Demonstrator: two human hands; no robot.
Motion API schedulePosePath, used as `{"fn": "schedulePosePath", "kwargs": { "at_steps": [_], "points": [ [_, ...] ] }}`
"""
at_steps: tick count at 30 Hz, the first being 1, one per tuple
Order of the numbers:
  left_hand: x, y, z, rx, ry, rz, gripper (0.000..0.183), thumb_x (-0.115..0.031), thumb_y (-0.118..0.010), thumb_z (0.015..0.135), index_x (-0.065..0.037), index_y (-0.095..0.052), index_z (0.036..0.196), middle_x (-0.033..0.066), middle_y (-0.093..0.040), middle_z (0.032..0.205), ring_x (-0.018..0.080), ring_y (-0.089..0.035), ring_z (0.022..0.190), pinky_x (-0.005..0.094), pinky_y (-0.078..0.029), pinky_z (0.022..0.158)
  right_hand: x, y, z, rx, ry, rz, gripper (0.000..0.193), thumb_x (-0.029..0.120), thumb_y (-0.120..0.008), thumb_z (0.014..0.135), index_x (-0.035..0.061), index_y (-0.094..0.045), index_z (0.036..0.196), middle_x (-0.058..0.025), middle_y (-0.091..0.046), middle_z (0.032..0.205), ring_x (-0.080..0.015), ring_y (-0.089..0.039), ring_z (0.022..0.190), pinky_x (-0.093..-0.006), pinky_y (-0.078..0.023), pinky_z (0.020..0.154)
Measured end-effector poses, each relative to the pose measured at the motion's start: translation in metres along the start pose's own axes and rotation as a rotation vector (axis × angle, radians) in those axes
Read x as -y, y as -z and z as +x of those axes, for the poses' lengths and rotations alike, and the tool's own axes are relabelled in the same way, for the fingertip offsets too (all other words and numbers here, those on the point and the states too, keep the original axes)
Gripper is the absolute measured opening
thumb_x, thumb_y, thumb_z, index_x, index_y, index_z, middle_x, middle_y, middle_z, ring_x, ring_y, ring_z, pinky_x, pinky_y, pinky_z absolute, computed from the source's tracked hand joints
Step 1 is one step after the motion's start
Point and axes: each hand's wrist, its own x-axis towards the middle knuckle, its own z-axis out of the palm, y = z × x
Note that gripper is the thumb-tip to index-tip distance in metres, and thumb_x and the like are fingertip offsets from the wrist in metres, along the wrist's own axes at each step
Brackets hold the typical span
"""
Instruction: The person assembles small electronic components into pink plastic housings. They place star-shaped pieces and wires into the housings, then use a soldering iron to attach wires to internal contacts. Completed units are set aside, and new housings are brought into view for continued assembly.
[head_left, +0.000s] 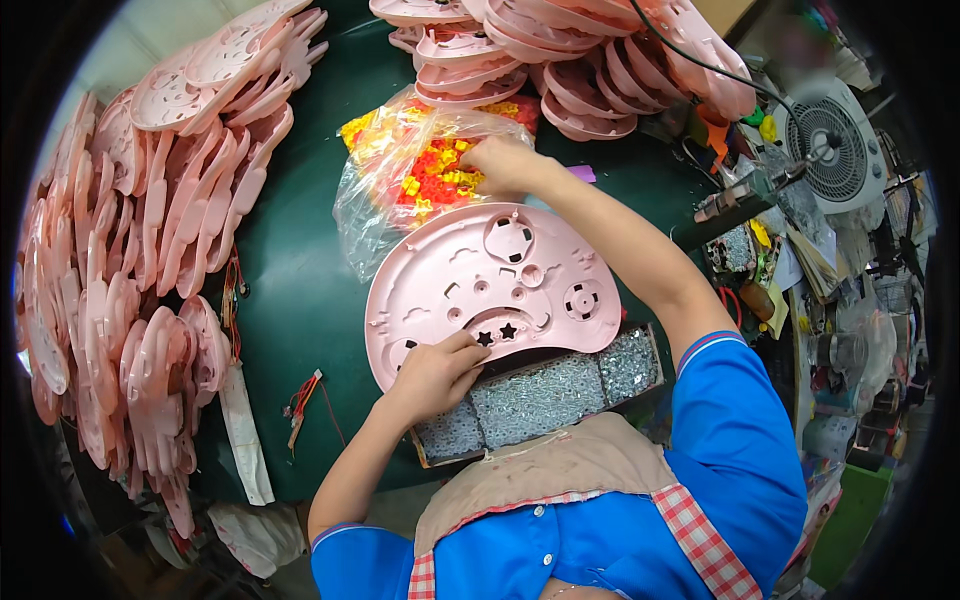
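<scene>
A pink plastic panel point(420, 290) with a rounded outline lies in front of me, its moulded inner side up, with round openings and star-shaped holes. My left hand point(437, 375) is at its near left edge, fingers curled over the rim beside the star holes, gripping it. Beyond the panel, my right hand point(503, 165) reaches into a clear plastic bag point(365, 205) of small red and yellow star-shaped pieces point(435, 170). Its fingers are bent and drawn together among them; what they pinch is hidden.
Stacked pink panels point(180, 200) fill the left side; more pink panels point(580, 60) are piled at the back. A box of small silvery parts point(535, 400) sits between the panel and my apron. Red wires point(300, 405) lie on the green table point(300, 250). A fan point(835, 145) stands far right.
</scene>
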Motion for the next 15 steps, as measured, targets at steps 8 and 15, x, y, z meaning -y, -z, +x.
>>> {"fn": "schedulePosePath", "kwargs": {
  "at_steps": [8,15],
  "points": [
    [0.007,0.019,0.012,-0.151,0.102,-0.457,0.021,-0.014,-0.074,0.095,-0.001,-0.076,0.112,0.0103,-0.068,0.094,0.0186,-0.068,0.074,0.0319,-0.055,0.065,-0.016,-0.005,-0.003,-0.005,0.032,0.282,0.030,0.018,-0.081,0.078,0.0027,-0.077,0.104,-0.0165,-0.077,0.101,-0.0282,-0.075,0.091,-0.0382,-0.059,0.085],
    [0.016,0.060,0.061,-0.672,0.304,-0.962,0.034,-0.016,-0.066,0.105,0.006,-0.064,0.131,0.0141,-0.070,0.113,0.0185,-0.072,0.090,0.0312,-0.064,0.070,0.048,0.039,-0.047,-0.358,-0.001,0.734,0.034,0.019,-0.085,0.080,0.0003,-0.076,0.106,-0.0119,-0.076,0.100,-0.0213,-0.072,0.084,-0.0335,-0.059,0.078]
  ]
}}
